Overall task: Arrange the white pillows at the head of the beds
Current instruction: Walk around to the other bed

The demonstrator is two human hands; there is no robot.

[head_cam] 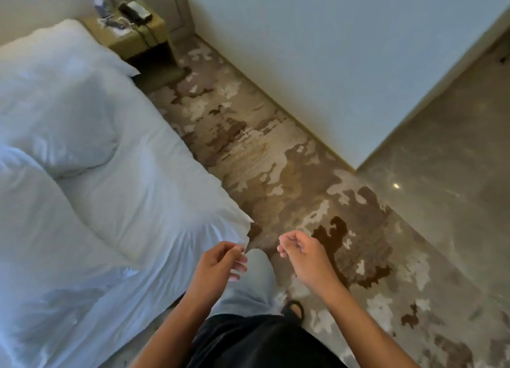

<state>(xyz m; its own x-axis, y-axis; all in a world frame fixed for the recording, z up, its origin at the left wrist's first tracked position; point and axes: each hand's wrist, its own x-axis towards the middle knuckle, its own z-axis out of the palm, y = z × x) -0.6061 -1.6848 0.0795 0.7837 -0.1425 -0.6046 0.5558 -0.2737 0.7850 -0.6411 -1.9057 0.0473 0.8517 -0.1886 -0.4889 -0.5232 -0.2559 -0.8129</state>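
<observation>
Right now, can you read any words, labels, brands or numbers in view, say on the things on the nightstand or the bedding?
No text can be read.
Nightstand: the dark device and the papers on it are too blurred and small to read.
Pillows and bed sheet: plain white, no label showing.
Carpet and wall: no signs or lettering.

White pillows (59, 114) lie on a white bed (154, 202); the carpet (262, 152) is mottled brown, tan and cream.
</observation>
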